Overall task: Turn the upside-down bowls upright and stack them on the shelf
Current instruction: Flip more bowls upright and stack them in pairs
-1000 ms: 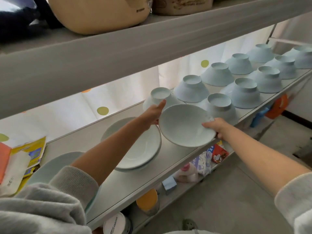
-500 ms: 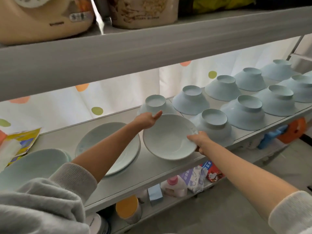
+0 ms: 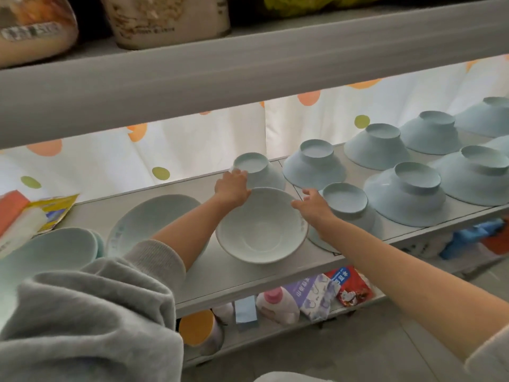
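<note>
1. Left hand (image 3: 232, 188): fingers curled over the far-left rim of the upright bowl (image 3: 261, 230).
2. Right hand (image 3: 314, 209): fingers loosely spread beside the bowl's right rim; it gripped that rim earlier.
3. The bowl now sits level on the shelf (image 3: 220, 279), tilted before; upside-down bowls (image 3: 405, 194) to its right.

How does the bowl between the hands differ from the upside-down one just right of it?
The upright bowl sits opening up, showing a whitish inside; the overturned bowl rests rim down, foot ring on top, showing pale blue. The left hand holds the upright bowl's far rim; no hand holds the overturned bowl. Both stand on the same shelf.
</note>
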Available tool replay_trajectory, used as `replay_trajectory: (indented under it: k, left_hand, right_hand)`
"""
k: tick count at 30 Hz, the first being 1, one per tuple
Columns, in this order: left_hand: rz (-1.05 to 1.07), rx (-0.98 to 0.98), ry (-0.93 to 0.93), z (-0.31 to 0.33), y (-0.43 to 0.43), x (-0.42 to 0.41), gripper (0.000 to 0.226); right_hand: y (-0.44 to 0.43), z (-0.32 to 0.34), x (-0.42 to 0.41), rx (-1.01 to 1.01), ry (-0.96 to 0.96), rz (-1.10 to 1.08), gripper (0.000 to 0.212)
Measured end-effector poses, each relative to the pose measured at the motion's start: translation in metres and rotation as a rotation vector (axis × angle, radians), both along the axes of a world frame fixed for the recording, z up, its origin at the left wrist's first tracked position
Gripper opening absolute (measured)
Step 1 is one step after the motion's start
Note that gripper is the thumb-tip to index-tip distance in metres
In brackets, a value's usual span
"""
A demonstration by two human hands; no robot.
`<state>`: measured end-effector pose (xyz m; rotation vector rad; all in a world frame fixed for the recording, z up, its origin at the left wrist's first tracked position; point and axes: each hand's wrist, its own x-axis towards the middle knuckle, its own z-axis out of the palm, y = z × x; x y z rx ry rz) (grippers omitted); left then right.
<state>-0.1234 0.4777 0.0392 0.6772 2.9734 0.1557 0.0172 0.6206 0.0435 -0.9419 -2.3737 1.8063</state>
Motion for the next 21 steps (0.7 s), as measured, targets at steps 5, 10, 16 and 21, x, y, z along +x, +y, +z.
replay_trajectory:
  k: [5, 10, 16, 21]
  left_hand:
    - [0.007, 0.301, -0.111, -0.002, 0.021, -0.028, 0.037]
    - [0.024, 0.165, -0.103, -0.01, 0.029, -0.045, 0.041]
    - [-0.047, 0.146, 0.119, -0.013, 0.033, -0.055, 0.029]
    - [-0.098, 0.153, 0.114, -0.012, 0.033, -0.057, 0.02]
  right_hand:
    - [0.008, 0.004, 0.003, 0.037, 0.04, 0.068, 0.054]
    - [0.014, -0.002, 0.008, 0.07, -0.046, 0.177, 0.058]
    - [-0.001, -0.014, 0.019, 0.04, -0.125, 0.255, 0.074]
    - [0.0, -0.016, 0.017, -0.072, -0.112, 0.196, 0.075]
